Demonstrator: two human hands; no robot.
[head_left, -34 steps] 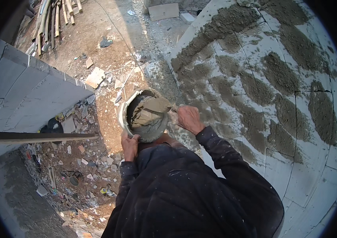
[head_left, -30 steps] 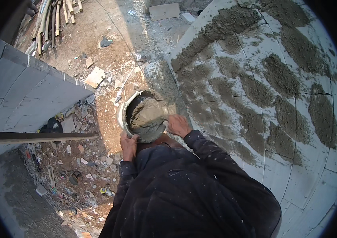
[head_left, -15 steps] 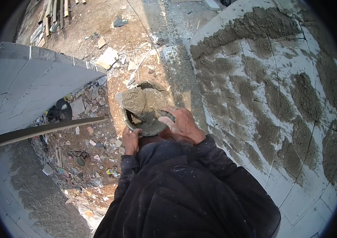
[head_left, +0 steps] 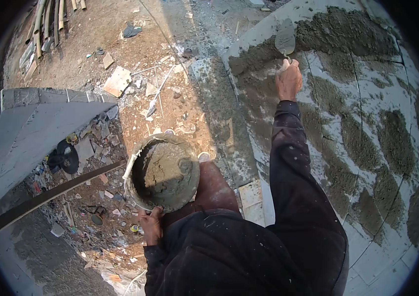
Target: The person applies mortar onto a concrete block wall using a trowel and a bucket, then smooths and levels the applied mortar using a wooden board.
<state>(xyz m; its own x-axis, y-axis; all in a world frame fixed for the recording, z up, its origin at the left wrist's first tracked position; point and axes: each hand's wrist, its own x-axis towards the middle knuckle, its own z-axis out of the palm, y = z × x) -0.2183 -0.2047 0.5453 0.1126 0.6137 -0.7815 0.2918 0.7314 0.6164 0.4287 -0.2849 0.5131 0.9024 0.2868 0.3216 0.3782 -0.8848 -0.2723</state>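
Observation:
My left hand [head_left: 151,226] grips the near rim of a round bucket [head_left: 195,170], thumb over the edge. Grey wet mortar [head_left: 167,170] lies inside the bucket. My right arm reaches far out to the right, and my right hand [head_left: 289,81] is closed round the handle of a trowel. The trowel's blade [head_left: 285,38], coated grey, points away from me against the upper part of the block wall [head_left: 313,60]. A thick band of fresh mortar [head_left: 347,29] runs along that wall's top, with patches of mortar lower down.
A long wooden plank [head_left: 52,197] juts in from the left. Another pale block wall [head_left: 47,118] stands at left. Rubble and litter [head_left: 106,197] cover the ground below, and poles [head_left: 49,22] lie at the far left. A broken tile piece [head_left: 117,81] lies ahead.
My right hand has swung from over the bucket up and right to the wall with the trowel. The heaped mortar has left the bucket's mouth, and the bucket now shows its inside.

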